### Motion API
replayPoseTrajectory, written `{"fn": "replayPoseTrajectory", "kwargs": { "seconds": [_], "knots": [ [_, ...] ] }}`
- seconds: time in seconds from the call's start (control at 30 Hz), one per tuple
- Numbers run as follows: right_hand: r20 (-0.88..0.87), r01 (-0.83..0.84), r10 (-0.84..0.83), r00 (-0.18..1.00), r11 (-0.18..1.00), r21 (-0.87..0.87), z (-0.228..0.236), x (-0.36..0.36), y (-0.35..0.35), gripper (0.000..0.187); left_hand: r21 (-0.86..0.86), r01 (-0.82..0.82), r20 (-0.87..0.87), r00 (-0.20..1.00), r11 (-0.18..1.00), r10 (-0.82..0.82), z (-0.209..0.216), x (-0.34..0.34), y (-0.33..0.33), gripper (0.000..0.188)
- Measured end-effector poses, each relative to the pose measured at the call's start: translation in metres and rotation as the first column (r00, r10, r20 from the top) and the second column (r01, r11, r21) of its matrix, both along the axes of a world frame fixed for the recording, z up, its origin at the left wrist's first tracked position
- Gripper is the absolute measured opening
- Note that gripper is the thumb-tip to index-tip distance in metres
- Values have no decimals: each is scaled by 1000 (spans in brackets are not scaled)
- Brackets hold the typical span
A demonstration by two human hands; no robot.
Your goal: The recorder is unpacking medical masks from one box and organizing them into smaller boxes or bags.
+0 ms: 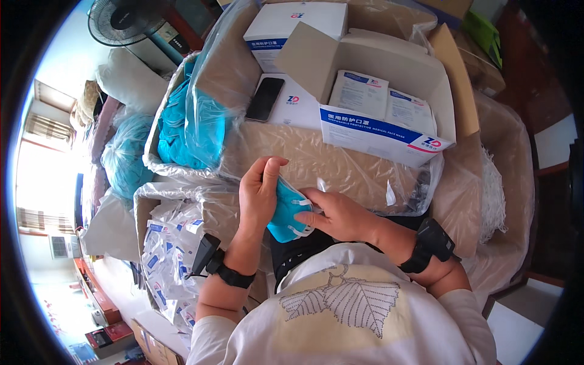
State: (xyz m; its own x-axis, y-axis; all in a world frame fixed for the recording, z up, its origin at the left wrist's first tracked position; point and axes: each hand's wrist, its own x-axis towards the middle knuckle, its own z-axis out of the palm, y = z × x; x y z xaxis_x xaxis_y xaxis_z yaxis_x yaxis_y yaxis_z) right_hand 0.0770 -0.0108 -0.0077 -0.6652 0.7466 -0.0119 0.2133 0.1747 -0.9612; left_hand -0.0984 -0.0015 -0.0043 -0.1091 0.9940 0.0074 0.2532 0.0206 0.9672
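A blue face mask [281, 220] with white ear loops is held between my two hands in front of my lap. My left hand [259, 190] is closed round the mask's left side, thumb pointing up. On the other side, my right hand [333, 214] grips the mask's right edge by the white loops [302, 230]. Beyond the hands stands an open white box [365, 129] with a blue band, holding white packets [359, 94]. To the left, a plastic-lined carton holds a pile of blue masks [182, 131].
A black phone [266, 98] lies on a white box left of the open one. Near left, a carton holds many white and blue sachets [167, 261]. White strands [493, 194] lie in a plastic-lined carton at right. A fan [125, 21] stands far left.
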Motion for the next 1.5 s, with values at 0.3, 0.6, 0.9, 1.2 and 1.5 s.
{"fn": "replayPoseTrajectory", "kwargs": {
  "seconds": [0.3,0.6,0.9,1.2,1.5],
  "knots": [
    [-179,-206,154,972,924,-322,-14,6,-4,28,-231,254,-9,965,939,-263,-3,-7,-10,36],
    [-238,20,-184,954,830,-558,-35,2,-3,27,-9,179,-79,981,984,-179,-20,-4,-5,37],
    [-199,57,-223,954,789,-612,-25,15,-2,26,-56,536,-473,729,842,-495,10,10,-25,48],
    [300,22,-104,948,964,265,-1,34,-7,23,-257,675,-301,625,692,-721,16,-9,-20,29],
    [254,-140,73,964,957,255,13,60,-9,20,-410,745,29,588,527,-808,23,-23,-23,31]
  ]
}}
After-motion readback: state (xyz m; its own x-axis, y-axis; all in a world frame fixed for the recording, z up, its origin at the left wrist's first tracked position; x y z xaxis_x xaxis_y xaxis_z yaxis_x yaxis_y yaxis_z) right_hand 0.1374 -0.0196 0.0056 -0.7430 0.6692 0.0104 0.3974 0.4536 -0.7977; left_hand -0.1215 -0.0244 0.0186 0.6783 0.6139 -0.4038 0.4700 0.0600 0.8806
